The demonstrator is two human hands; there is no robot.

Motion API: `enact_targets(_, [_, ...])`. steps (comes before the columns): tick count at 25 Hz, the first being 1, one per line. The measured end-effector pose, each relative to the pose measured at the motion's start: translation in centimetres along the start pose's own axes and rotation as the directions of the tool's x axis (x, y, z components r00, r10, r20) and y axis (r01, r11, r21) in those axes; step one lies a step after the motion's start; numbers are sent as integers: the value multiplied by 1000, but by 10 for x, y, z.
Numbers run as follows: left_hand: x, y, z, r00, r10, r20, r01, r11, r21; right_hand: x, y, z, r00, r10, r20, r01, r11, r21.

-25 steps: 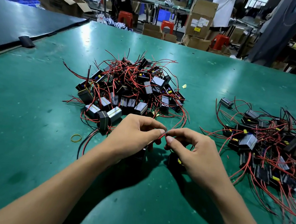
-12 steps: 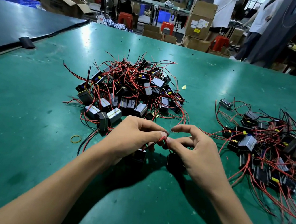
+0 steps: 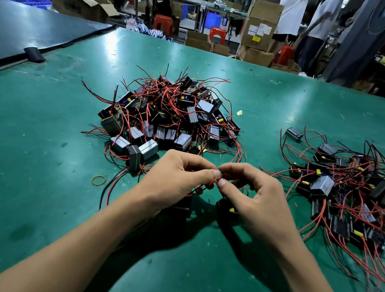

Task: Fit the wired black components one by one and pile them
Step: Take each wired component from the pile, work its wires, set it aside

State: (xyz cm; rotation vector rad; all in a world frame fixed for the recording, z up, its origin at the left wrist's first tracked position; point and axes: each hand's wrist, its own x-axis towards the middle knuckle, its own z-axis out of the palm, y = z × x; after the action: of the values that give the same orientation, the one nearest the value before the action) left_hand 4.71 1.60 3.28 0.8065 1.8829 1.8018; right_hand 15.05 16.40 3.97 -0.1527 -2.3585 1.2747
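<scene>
A glossy green rubber-topped table carries boxy black plastic components trailing red wires (some black), and a yellow rubber band.

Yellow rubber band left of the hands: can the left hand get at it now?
Probably yes: the rubber band lies alone on bare mat, but the left hand is pinching a red wire.

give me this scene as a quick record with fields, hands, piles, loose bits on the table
left hand: pinching red wire at fingertips
right hand: pinching the same wire, fingertips touching left's
under hands: two black components, partly hidden
centre pile: dense heap, banded units along its near edge
right pile: looser spread, long wires trailing
loose: rubber band left of hands; yellow scrap right of centre pile
table: green mat
</scene>
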Motion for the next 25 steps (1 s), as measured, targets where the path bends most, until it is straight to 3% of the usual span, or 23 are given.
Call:
enact_targets(9, [-3,10,-2,993,-7,122,-3,996,86,5,5,-11,982,-118,150,119,993,-1])
enact_targets(16, [-3,10,-5,989,-32,142,12,991,136,6,9,-11,980,-148,132,147,989,15])
enact_targets(25, [-1,7,-3,991,-20,129,3,991,134,7,13,-13,969,-234,83,247,937,-247])
